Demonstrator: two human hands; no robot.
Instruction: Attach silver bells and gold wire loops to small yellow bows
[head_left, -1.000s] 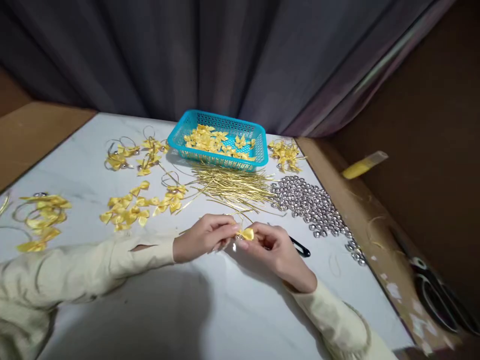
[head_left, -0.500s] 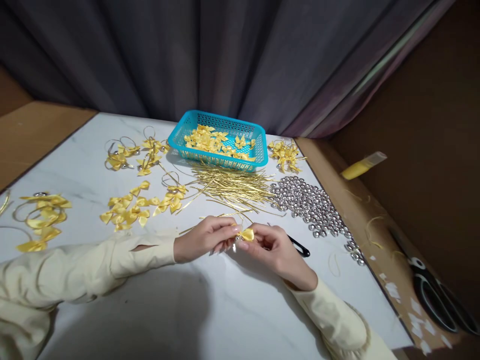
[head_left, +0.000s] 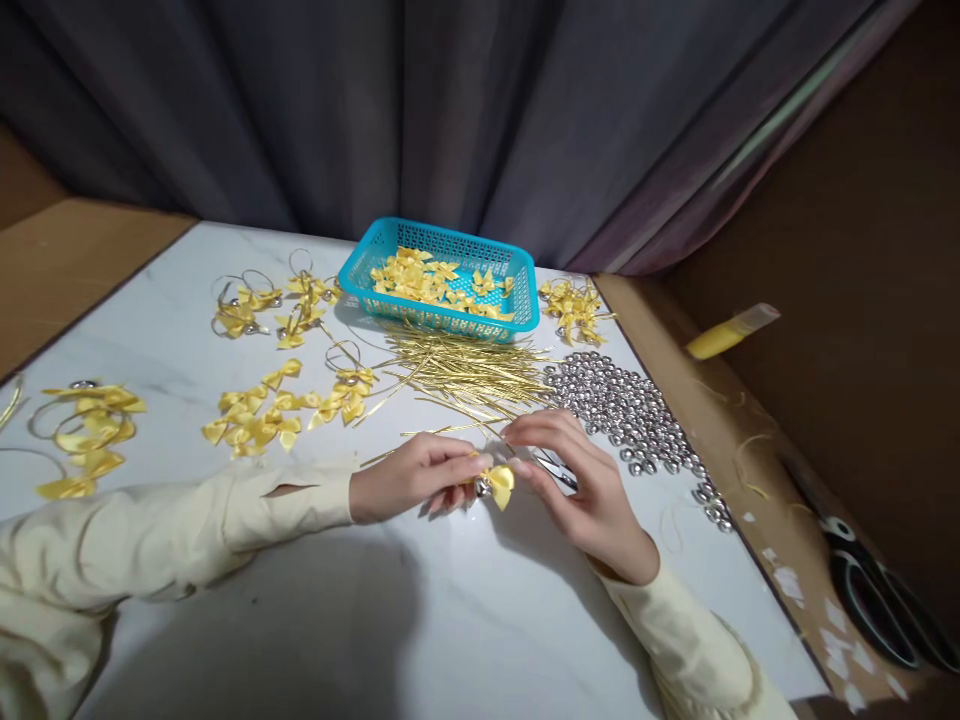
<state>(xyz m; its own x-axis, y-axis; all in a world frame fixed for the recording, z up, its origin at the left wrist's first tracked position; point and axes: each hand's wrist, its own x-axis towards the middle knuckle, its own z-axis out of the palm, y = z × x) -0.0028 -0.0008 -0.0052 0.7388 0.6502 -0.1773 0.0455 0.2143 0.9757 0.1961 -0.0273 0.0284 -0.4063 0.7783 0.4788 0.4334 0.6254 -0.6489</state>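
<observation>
Pinched tight in the left hand point(head_left: 409, 485) sits a yellow bow point(head_left: 499, 484), while the right hand point(head_left: 581, 480) hovers loosely open beside it, holding nothing visible.

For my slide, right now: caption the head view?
Left hand pinches a yellow bow; right hand hovers over it.

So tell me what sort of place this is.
Probably a home craft table for handmade ornaments. A blue basket of yellow ribbon bows, a heap of gold wires and silver bells lie in batches, and the left hand pinches a yellow bow.
</observation>
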